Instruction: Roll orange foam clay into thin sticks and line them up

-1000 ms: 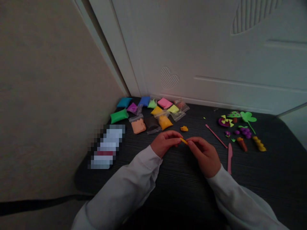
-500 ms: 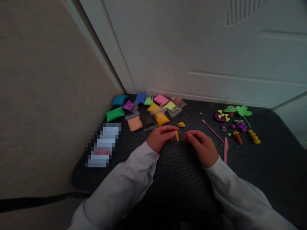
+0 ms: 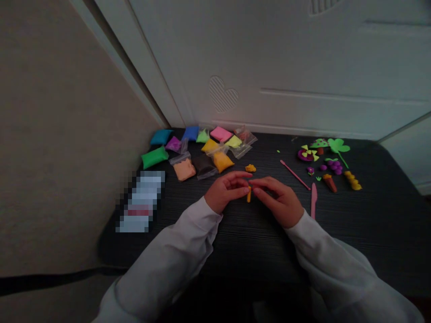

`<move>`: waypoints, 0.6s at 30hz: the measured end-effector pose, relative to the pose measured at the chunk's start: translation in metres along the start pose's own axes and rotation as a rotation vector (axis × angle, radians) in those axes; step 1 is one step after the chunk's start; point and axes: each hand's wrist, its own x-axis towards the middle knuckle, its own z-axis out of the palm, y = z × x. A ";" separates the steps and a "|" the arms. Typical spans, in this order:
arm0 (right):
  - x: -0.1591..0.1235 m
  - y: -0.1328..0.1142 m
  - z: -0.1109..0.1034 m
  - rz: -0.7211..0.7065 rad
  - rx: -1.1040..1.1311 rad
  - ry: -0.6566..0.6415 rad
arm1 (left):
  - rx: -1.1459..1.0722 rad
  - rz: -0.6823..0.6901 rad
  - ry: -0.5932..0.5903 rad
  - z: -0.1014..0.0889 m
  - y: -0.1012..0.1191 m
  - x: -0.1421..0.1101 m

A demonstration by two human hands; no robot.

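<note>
My left hand (image 3: 226,191) and my right hand (image 3: 278,199) meet fingertip to fingertip over a dark table (image 3: 370,233). Between them stands a small orange clay stick (image 3: 248,195), roughly upright, pinched by the fingers of both hands. A small orange clay lump (image 3: 250,168) lies just beyond the hands. Both arms wear white sleeves.
Several small bags of coloured clay (image 3: 202,150) lie at the back left. A pink stick tool (image 3: 295,175) and a pink plastic knife (image 3: 313,200) lie right of my hands. Finished clay shapes (image 3: 328,161) sit at the back right. A blurred packet (image 3: 141,202) lies left. A white door stands behind.
The orange stick went from lying between both hands to upright in the left hand alone. Now the right fingers have come back onto it.
</note>
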 end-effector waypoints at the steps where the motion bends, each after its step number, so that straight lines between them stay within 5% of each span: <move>1: 0.000 -0.001 -0.001 0.004 0.025 -0.019 | -0.023 -0.011 -0.002 0.002 0.001 -0.002; 10: -0.003 -0.009 -0.010 0.104 0.132 -0.138 | -0.227 -0.146 -0.116 0.013 0.008 -0.011; 18: -0.002 -0.010 -0.014 0.018 0.030 -0.010 | -0.195 -0.138 -0.070 0.014 0.008 -0.011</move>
